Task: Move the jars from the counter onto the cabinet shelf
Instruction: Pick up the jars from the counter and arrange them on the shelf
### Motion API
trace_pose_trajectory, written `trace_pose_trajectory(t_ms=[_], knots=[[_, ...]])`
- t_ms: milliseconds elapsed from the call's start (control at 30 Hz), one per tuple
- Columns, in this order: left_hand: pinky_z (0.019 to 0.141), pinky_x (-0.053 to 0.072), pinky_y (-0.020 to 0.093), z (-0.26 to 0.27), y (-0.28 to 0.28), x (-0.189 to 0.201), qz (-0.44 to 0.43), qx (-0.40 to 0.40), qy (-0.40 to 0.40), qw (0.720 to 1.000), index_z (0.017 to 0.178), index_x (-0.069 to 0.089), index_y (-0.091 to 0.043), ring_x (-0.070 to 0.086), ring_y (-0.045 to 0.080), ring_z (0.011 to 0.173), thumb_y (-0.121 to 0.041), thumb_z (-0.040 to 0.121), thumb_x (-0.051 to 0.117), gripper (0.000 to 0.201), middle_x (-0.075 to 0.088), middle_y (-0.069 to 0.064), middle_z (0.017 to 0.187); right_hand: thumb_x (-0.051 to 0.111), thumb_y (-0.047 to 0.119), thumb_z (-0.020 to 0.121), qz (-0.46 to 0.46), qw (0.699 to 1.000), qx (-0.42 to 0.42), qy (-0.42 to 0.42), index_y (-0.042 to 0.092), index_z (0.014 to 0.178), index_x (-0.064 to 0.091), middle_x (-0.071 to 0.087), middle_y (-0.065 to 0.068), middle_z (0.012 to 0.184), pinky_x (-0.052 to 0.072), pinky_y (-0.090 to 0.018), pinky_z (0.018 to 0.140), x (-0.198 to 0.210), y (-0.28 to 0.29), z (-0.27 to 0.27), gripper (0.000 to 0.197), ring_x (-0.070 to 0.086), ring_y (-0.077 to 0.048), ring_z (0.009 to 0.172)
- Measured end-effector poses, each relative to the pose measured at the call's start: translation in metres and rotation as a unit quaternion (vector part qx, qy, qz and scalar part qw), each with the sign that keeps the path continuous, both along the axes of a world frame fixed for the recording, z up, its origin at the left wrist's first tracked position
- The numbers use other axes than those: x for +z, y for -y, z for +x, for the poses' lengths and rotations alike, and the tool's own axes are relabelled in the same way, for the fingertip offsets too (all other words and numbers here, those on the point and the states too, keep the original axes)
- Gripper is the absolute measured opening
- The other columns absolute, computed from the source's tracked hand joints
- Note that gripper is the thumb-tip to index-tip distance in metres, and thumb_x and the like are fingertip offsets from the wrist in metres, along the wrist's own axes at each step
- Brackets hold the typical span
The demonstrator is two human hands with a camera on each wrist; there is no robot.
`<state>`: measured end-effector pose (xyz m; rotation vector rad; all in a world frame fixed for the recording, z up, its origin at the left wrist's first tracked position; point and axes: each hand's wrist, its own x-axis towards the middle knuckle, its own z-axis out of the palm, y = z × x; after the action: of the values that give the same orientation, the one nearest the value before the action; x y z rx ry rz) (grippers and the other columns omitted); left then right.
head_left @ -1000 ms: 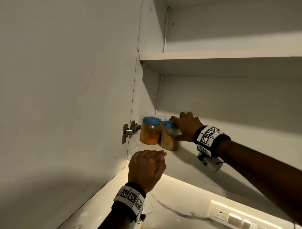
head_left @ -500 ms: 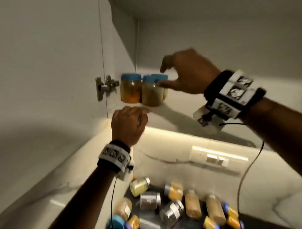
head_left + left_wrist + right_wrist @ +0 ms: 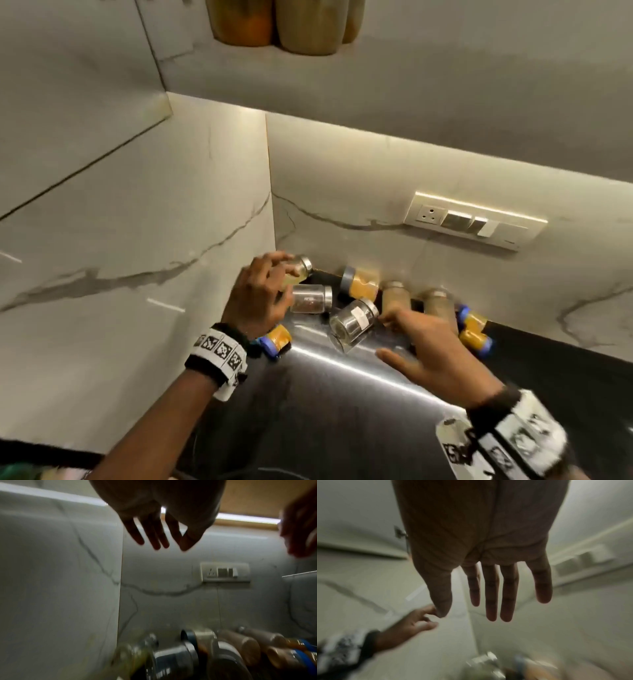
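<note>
Several jars lie on their sides on the dark counter [image 3: 342,411] along the back wall. Among them are a pale yellow jar [image 3: 300,270], a clear silver-lidded jar [image 3: 312,298], a labelled clear jar [image 3: 352,323], an orange jar [image 3: 363,285] and two tan jars [image 3: 395,295]. My left hand [image 3: 281,278] hovers over the pale yellow and clear jars, fingers straight [image 3: 154,539], holding nothing. My right hand [image 3: 385,337] reaches palm-down toward the tan jars, fingers spread [image 3: 490,601], empty. Up on the cabinet shelf [image 3: 445,68] three filled jars [image 3: 243,24] stand at the left.
Small orange jars with blue lids lie at the right [image 3: 475,330], and one more [image 3: 276,341] by my left wrist. The open cabinet door [image 3: 68,85] hangs at upper left. A socket and switch plate [image 3: 476,221] sits on the marble back wall.
Both hands have dropped from the shelf down to the counter jars. My right hand let go of the blue-lidded jar on the shelf. My view has swung downward.
</note>
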<state>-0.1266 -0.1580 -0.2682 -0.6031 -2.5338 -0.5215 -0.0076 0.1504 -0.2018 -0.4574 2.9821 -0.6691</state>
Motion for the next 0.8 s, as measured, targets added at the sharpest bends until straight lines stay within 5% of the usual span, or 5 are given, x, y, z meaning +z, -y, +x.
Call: trace_pose_trajectory(t_ms=[100, 267, 600, 800], knots=[[0.097, 0.055, 0.047, -0.018, -0.013, -0.057, -0.055, 0.013, 0.167, 0.984, 0.128, 0.064, -0.023, 0.056, 0.024, 0.12, -0.032, 0.086, 0.072, 0.043, 0.055, 0.0, 0.138, 0.052, 0.073, 0.082, 0.04, 0.992, -0.059, 0.104, 0.034, 0.129, 0.053, 0.062, 0.009, 0.123, 0.051, -0.031, 0.094, -0.09, -0.028, -0.012, 0.062, 0.058, -0.007, 0.107], [0.116, 0.041, 0.048, -0.052, -0.057, -0.098, -0.199, 0.021, 0.298, 0.933, 0.151, 0.043, -0.017, 0.041, 0.03, 0.145, -0.044, 0.091, 0.073, 0.072, 0.041, 0.009, 0.156, 0.069, 0.055, 0.088, 0.023, 0.977, -0.132, 0.164, 0.027, 0.134, 0.054, 0.057, 0.001, 0.131, 0.045, -0.026, 0.097, -0.144, -0.02, -0.038, 0.056, 0.056, -0.014, 0.116], [0.118, 0.04, 0.049, -0.079, -0.038, -0.126, -0.198, 0.15, 0.323, 0.913, 0.157, 0.034, -0.017, 0.039, 0.033, 0.147, -0.047, 0.087, 0.077, 0.088, 0.036, 0.014, 0.161, 0.074, 0.048, 0.087, 0.013, 0.972, -0.165, 0.168, 0.031, 0.146, 0.043, 0.032, -0.008, 0.151, 0.045, -0.048, 0.111, -0.178, -0.002, -0.092, 0.068, 0.044, -0.033, 0.135], [0.118, 0.042, 0.045, -0.077, 0.018, -0.125, -0.148, 0.201, 0.322, 0.913, 0.156, 0.04, -0.013, 0.044, 0.034, 0.144, -0.039, 0.095, 0.066, 0.072, 0.042, 0.016, 0.157, 0.075, 0.054, 0.083, 0.068, 0.975, -0.154, 0.146, 0.044, 0.149, 0.036, 0.014, -0.004, 0.165, 0.044, -0.058, 0.11, -0.183, 0.011, -0.112, 0.078, 0.035, -0.041, 0.141]])
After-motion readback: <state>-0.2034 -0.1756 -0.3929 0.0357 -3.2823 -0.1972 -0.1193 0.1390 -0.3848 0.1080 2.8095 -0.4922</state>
